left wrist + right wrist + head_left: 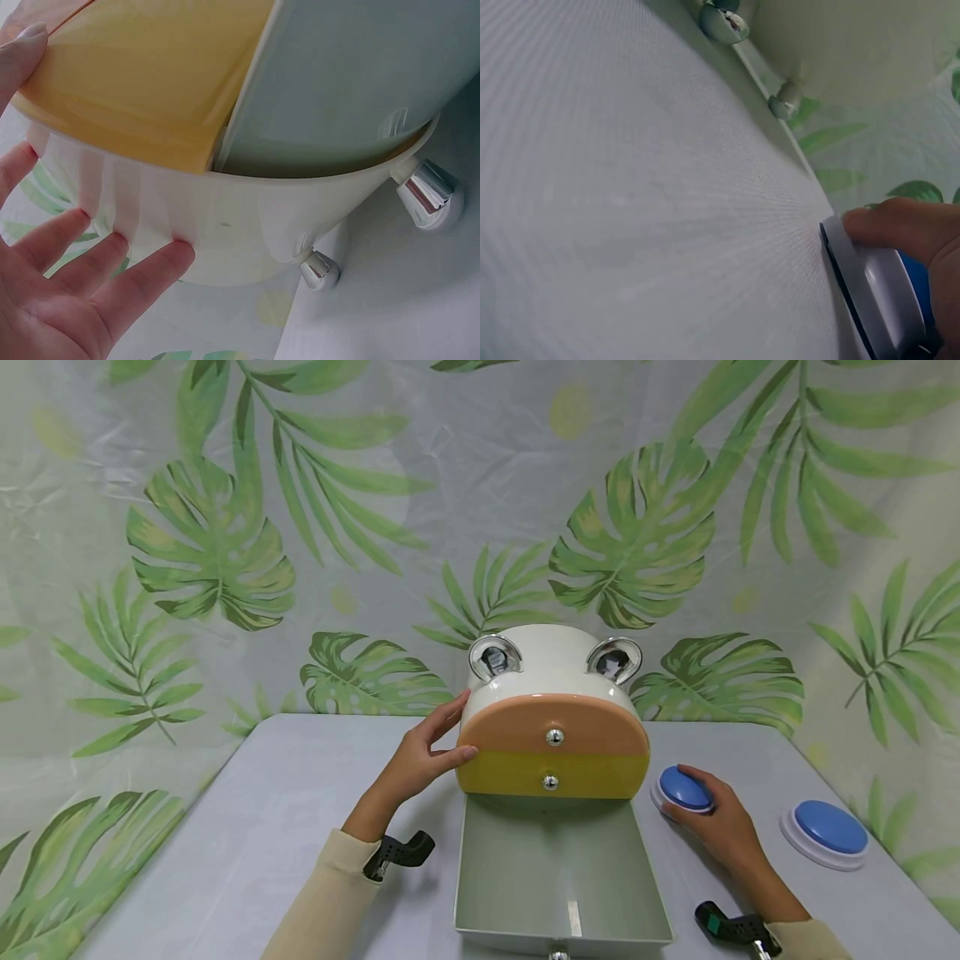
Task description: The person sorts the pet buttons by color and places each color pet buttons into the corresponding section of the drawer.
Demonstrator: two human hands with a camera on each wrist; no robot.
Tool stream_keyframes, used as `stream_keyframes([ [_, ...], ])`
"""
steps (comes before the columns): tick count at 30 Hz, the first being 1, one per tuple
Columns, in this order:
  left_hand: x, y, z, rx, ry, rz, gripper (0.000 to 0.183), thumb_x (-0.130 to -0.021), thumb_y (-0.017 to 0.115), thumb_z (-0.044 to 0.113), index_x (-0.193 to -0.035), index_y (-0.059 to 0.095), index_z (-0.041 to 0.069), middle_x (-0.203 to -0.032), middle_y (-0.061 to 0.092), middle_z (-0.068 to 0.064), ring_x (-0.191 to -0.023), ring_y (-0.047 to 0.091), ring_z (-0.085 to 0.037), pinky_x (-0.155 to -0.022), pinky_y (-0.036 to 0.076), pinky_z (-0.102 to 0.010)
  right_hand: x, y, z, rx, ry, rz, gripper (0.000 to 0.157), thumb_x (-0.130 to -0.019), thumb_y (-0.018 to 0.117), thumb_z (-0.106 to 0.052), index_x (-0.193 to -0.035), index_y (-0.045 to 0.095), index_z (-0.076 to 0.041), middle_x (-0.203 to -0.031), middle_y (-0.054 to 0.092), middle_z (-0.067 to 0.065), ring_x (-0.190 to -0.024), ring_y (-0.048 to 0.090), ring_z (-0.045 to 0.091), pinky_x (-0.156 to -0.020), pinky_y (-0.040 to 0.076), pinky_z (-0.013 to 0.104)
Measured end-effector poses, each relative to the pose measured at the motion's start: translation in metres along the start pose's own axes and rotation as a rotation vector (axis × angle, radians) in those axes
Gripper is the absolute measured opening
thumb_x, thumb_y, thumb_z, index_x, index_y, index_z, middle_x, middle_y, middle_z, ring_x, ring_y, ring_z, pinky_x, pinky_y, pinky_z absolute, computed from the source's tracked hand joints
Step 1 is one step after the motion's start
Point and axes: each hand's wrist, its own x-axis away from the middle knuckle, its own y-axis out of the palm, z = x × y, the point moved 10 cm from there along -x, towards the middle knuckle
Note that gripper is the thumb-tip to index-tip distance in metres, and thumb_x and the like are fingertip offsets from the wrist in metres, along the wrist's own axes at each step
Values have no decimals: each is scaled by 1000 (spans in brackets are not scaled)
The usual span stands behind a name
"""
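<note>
A small white cabinet [551,660] with jewelled, animal-like eyes stands at the table's middle. Its orange drawer [495,722] and yellow drawer [498,774] are closed, while the pale grey-green bottom drawer [555,868] is pulled out, with nothing visible inside. My left hand [420,760] touches the cabinet's left side; in the left wrist view its spread fingers [150,277] press the white wall and the thumb lies at the front. Right of the cabinet, my right hand [716,822] grips a round push button [684,787], blue-topped with a white base. Its thumb [885,223] lies on the base's rim.
Another blue-topped push button [831,827] sits farther right on the white table [300,827]. Silver feet [431,199] hold the cabinet off the tabletop. The open drawer reaches toward the front edge, between both arms. A leaf-patterned cloth [495,485] hangs behind.
</note>
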Motion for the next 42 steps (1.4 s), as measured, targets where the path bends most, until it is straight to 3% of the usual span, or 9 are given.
stream_keyframes([
  [8, 2, 0, 1, 5, -5, -2, 72, -91, 67, 16, -153, 30, 24, -156, 27, 11, -142, 29, -18, -96, 49, -40, 0, 0, -3, 5, -36, -1, 85, -83, 73, -44, -151, 33, -12, -148, 27, 33, -131, 28, 56, -99, 28, 72],
  [22, 0, 1, 2, -2, -12, -6, 73, -91, 67, 17, -153, 30, 24, -156, 29, 9, -141, 30, -17, -97, 49, -40, 1, -2, -4, 1, -10, -15, 89, -83, 72, -49, -153, 29, -13, -149, 24, 33, -130, 27, 56, -99, 28, 72],
  [42, 0, -1, 1, 0, -10, 1, 72, -91, 67, 15, -153, 30, 23, -155, 29, 10, -141, 30, -17, -97, 48, -39, 6, -16, -43, 4, -110, -5, 87, -82, 72, -51, -152, 33, -18, -146, 29, 32, -128, 32, 56, -95, 35, 71],
])
